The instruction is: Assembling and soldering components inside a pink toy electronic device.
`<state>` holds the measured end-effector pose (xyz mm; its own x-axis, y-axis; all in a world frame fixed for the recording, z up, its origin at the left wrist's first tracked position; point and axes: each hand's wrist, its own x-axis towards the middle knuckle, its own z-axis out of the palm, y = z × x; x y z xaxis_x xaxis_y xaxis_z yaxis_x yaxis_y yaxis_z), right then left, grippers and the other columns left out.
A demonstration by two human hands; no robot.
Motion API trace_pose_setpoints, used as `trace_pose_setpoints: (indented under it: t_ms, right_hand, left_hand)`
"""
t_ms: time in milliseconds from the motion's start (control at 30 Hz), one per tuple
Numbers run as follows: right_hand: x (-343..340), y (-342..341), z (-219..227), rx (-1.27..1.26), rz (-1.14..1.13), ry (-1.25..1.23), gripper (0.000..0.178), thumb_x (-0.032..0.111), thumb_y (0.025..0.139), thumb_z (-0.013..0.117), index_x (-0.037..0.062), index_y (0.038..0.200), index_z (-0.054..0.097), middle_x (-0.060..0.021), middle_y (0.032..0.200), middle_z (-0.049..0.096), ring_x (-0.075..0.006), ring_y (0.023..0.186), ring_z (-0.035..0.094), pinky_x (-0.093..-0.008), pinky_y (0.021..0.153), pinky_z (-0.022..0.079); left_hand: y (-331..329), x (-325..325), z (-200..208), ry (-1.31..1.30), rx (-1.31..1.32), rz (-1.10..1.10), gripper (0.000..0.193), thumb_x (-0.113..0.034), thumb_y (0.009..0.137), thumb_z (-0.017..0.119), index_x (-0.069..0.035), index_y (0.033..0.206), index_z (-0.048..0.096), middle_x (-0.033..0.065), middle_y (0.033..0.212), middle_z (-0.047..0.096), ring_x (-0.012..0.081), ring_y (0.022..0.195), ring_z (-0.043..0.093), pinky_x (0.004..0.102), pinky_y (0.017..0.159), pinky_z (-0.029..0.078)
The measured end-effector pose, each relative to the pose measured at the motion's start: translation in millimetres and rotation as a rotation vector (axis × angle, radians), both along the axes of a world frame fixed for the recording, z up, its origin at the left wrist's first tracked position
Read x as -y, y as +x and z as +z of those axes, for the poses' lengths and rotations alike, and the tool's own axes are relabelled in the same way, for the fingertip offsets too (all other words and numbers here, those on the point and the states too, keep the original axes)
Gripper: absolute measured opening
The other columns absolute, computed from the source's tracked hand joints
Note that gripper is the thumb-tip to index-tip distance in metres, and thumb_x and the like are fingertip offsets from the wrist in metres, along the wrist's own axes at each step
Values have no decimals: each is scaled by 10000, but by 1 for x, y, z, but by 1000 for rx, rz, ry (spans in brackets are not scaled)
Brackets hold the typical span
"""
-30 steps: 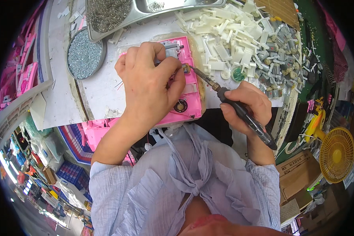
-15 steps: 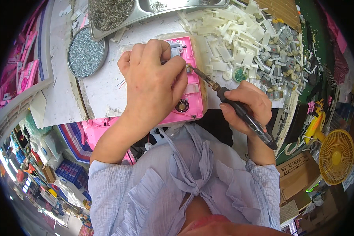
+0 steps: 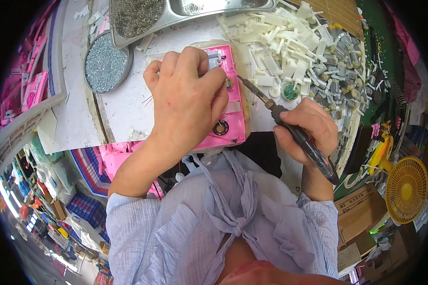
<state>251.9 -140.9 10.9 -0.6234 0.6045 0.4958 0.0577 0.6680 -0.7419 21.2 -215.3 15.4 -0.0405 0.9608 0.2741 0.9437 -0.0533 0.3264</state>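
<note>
A shallow pink plastic casing lies on the table in front of me. In it sit a round black speaker-like part, a grey part near the far edge and a small metal component. My left hand rests over the casing's left side, its thumb and fingers pinched together; whatever they hold is hidden beneath them. My right hand grips a soldering iron by its black handle. The iron's tip points up and left, just right of the casing's edge, apart from the metal component.
A round dish of small screws stands at the left. Beyond the casing is a steel tray holding metal bits. White plastic parts and grey motor-like units are heaped at the right, beside a small green round thing.
The soldering iron has drawn back to the right with my right hand, its tip leaving the metal component. My left hand stays nearly in place over the casing.
</note>
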Motion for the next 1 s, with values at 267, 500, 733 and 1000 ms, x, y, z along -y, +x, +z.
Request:
trace_pose_setpoints:
  t_ms: [267, 500, 733, 1000]
  right_hand:
    - [2, 4, 5, 3, -23, 15, 363, 2, 692, 859, 31, 1016, 699, -58, 663, 602, -215, 527, 537, -313, 490, 401]
    - [3, 6, 9, 6, -32, 26, 357, -9, 684, 854, 36, 1005, 704, -55, 642, 574, -208, 520, 521, -313, 480, 376]
    - [1, 8, 9, 14, -30, 52, 375, -19, 682, 852, 37, 1019, 699, -51, 644, 577, -204, 522, 527, -308, 480, 382]
    - [0, 11, 7, -4, -33, 60, 378, -34, 705, 831, -3, 1047, 674, -92, 676, 630, -214, 527, 543, -315, 488, 393]
  left_hand:
    - [1, 0, 0, 7, -13, 2, 106, -179, 744, 773, -152, 797, 685, 24, 937, 502, 234, 921, 496, 450, 871, 307]
    - [3, 0, 0, 20, -39, 2, 113, -182, 734, 770, -149, 777, 670, 24, 939, 510, 230, 918, 509, 454, 866, 305]
    - [3, 2, -1, 41, -46, -8, 145, -210, 736, 779, -146, 799, 666, 25, 957, 524, 230, 930, 518, 451, 877, 311]
    - [-48, 51, 5, -45, 124, 201, 381, -182, 801, 815, -73, 1136, 668, 124, 1044, 643, 303, 948, 615, 436, 834, 471]
